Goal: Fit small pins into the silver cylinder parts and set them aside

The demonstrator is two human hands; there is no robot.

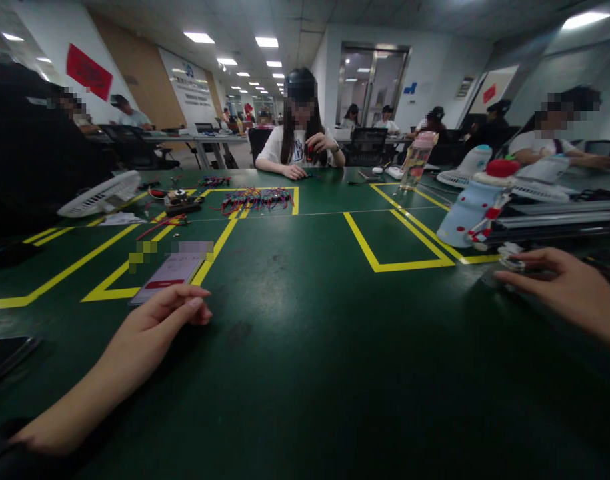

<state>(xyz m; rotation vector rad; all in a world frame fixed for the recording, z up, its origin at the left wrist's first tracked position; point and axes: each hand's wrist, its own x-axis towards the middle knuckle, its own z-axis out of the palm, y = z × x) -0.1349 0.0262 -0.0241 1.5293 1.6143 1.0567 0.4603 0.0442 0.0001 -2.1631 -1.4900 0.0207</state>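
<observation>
My left hand is over the near left of the table, fingers curled in and thumb against them, with nothing visible in its grasp. Just beyond it lies a phone with a lit screen, partly covered by the hand. At the right, my right hand has its thumb and fingers around a small shiny, partly see-through object, whose kind I cannot make out. Behind that hand stands a light-blue bottle with a red top.
Yellow tape marks boxes on the green table. Bundled red and black wires lie further back, with a white fan at the left. A clear bottle stands back right. Opposite sits a person.
</observation>
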